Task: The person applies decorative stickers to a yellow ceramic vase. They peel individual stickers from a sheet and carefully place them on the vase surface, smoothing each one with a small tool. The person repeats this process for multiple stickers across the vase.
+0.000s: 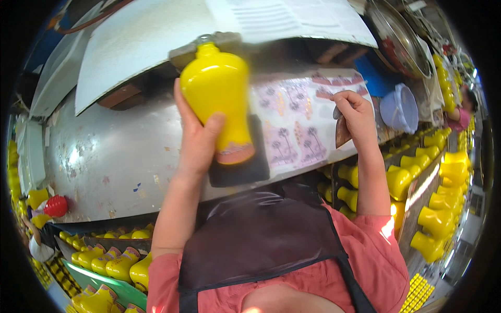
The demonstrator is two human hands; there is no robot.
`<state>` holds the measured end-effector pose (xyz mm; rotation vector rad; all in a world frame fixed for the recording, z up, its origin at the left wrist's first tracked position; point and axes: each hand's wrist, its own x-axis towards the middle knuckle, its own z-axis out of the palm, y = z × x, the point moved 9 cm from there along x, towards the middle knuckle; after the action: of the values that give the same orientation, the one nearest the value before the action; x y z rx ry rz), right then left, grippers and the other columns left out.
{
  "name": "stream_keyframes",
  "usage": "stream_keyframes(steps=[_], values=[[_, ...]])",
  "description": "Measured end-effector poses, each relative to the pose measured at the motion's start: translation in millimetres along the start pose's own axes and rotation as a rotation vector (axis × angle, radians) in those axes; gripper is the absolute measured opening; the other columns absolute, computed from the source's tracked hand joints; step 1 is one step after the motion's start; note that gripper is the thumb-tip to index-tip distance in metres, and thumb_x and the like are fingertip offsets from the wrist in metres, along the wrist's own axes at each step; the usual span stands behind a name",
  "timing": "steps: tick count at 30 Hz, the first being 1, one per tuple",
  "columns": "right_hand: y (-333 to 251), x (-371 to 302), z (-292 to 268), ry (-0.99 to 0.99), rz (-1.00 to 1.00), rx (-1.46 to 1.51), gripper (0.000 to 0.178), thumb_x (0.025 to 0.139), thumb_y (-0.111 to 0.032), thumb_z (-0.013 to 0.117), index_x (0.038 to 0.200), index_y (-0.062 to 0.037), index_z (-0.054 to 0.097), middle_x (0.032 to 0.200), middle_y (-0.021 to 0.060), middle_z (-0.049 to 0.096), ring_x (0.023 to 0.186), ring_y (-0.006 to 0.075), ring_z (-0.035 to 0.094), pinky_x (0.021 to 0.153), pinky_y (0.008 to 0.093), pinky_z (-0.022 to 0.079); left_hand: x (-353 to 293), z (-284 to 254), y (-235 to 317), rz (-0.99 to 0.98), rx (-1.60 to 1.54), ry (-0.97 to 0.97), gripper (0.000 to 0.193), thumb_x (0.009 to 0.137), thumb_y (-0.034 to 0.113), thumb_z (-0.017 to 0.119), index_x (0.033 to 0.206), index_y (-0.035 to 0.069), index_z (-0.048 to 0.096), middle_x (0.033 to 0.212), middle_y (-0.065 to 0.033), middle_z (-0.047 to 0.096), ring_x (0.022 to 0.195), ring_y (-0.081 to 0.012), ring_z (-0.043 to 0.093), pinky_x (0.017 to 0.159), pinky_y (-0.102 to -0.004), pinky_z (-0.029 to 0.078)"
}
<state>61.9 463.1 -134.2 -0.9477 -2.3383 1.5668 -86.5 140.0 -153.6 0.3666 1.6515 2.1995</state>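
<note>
A glossy yellow vase (222, 88) with a narrow neck is held up over the bench by my left hand (198, 141), its fingers wrapped round the body. The vase tilts slightly, and a pinkish patterned band (235, 154) runs round its base. My right hand (356, 112) is closed, with a flat reddish-brown piece (342, 132) projecting below its fingers; it looks like a small scraper. The thumb and forefinger pinch together at the edge of a printed sheet (292, 125). Purple floral motifs and pinkish strips cover that sheet. Whether a strip is between the fingertips is unclear.
Beneath lies a metal bench (125, 172) with a dark pad (235, 177). A white board (151, 41) rests on bricks (125, 96) behind. A pale bucket (399, 108) and metal basin (399, 39) stand right. Yellow vases (438, 208) fill racks both sides. Other people work nearby.
</note>
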Motion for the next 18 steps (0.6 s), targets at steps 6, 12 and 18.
stream_keyframes(steps=[6, 12, 18], values=[[20.0, -50.9, -9.8, 0.048, -0.153, -0.283, 0.013, 0.091, -0.009, 0.072, 0.101, -0.0025, 0.079, 0.083, -0.0003, 0.07, 0.064, 0.0057, 0.054, 0.059, 0.024, 0.044, 1.2, 2.4, 2.5, 0.043, -0.038, -0.036, 0.092, 0.097, 0.027, 0.07, 0.166, 0.014, 0.01, 0.152, -0.0127, 0.042, 0.138, -0.0272, 0.046, 0.116, -0.0412, 0.04], [9.7, -112.0, 20.5, 0.007, -0.546, -0.681, 0.019, 0.084, -0.009, 0.074, 0.103, -0.0127, 0.078, 0.076, 0.0128, 0.064, 0.069, 0.0336, 0.067, 0.06, 0.0418, 0.054, -0.9, 3.0, -1.9, -0.024, -0.066, -0.024, 0.083, 0.096, 0.03, 0.073, 0.161, 0.014, 0.023, 0.146, -0.0111, 0.049, 0.133, -0.0276, 0.053, 0.111, -0.0429, 0.047], [17.3, -147.3, 43.1, -0.033, -0.773, -0.825, 0.03, 0.086, -0.013, 0.077, 0.116, -0.0091, 0.073, 0.091, 0.0103, 0.069, 0.067, 0.0288, 0.066, 0.059, 0.0391, 0.055, -2.1, -0.2, -5.7, -0.056, -0.085, -0.004, 0.074, 0.099, 0.02, 0.067, 0.16, 0.014, 0.025, 0.146, -0.0112, 0.049, 0.133, -0.0274, 0.053, 0.111, -0.0432, 0.048]])
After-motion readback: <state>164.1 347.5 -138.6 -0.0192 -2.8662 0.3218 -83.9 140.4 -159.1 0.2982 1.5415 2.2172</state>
